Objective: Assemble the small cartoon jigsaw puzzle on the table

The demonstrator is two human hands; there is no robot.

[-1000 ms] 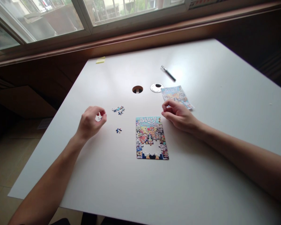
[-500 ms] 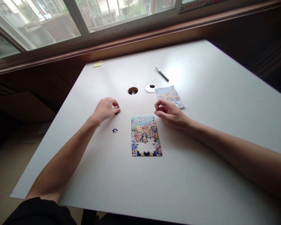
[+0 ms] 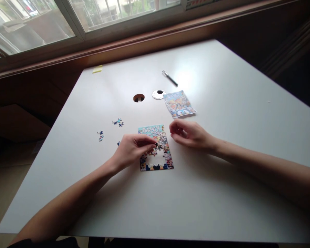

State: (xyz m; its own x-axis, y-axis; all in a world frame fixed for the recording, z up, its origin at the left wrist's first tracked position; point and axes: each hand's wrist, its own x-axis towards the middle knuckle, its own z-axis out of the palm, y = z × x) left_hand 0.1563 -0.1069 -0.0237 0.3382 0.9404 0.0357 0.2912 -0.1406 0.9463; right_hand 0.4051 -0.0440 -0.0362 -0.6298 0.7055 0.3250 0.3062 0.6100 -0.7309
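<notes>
My left hand is over the jigsaw puzzle, its fingers pinched on a small dark puzzle piece. The puzzle shows a crowd of colourful cartoon characters beneath a light-blue title band. A gap with a pale backing shows in its lower middle, and my fingers cover part of the left side. My right hand rests on the table just right of the puzzle, fingers curled closed with nothing visible in them. Loose puzzle pieces lie left of the puzzle, with more pieces farther left. Another piece is partly hidden behind my left hand.
A printed picture sheet with matching artwork lies beyond my right hand. Behind are a round metal cover, a cable hole and a black-and-silver pen. Yellow tape sticks at the white table's far left corner.
My left hand has moved right from the loose pieces to above the puzzle, carrying a piece. My right hand stays beside the puzzle, slightly nearer me. The camera view has shifted a little.
</notes>
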